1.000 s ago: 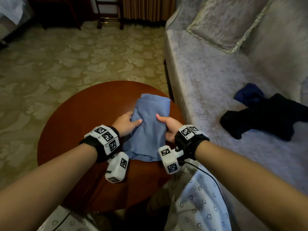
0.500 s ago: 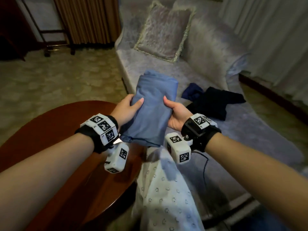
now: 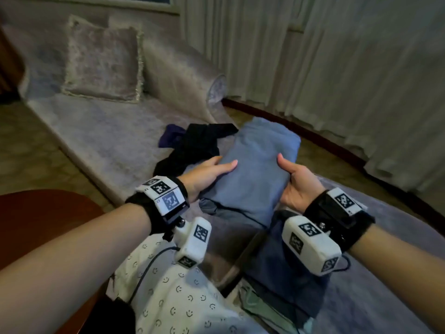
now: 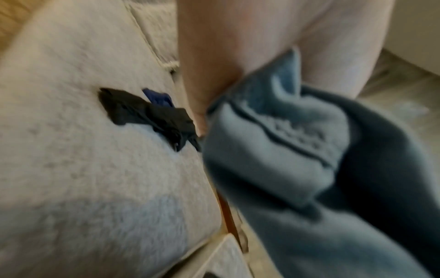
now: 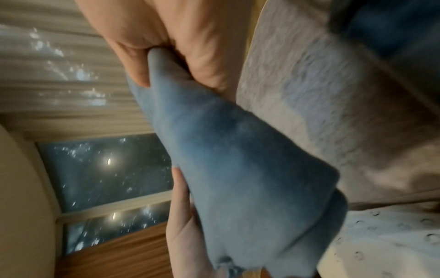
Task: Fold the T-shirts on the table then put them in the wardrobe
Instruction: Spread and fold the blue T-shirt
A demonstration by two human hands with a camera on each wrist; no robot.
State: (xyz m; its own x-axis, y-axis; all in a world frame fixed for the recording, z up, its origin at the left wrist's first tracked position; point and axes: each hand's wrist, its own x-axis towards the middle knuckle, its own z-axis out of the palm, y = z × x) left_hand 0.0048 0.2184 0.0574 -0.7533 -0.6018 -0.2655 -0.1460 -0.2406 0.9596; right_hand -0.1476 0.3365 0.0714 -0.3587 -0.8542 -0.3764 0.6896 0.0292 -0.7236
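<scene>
1. The folded blue T-shirt [image 3: 255, 174] is held up in the air between both hands – it was lying on the table [image 3: 41, 227] a second ago, and now the table is left behind at the near left.
2. The left hand [image 3: 207, 175] is clamped on the shirt's left edge, thumb on top and fingers tucked under.
3. The right hand [image 3: 297, 185] is gripping the right edge the same way – the cloth is pinched between thumb and fingers, as seen in the right wrist view.
4. The fold looks done, so the carrying step has likely begun. The wardrobe is not seen in any view.
5. Below the shirt, more blue cloth [image 3: 284, 266] is seen lying on the sofa [image 3: 101, 131].
6. Just past the left hand, dark clothes [image 3: 192, 145] are lying on the sofa seat, maybe still to be folded.
7. Further back, a cushion [image 3: 103, 63] is leaned on the sofa, and curtains [image 3: 337, 68] are hung behind.
8. The sofa is close in front, so it may have to be walked around.
</scene>
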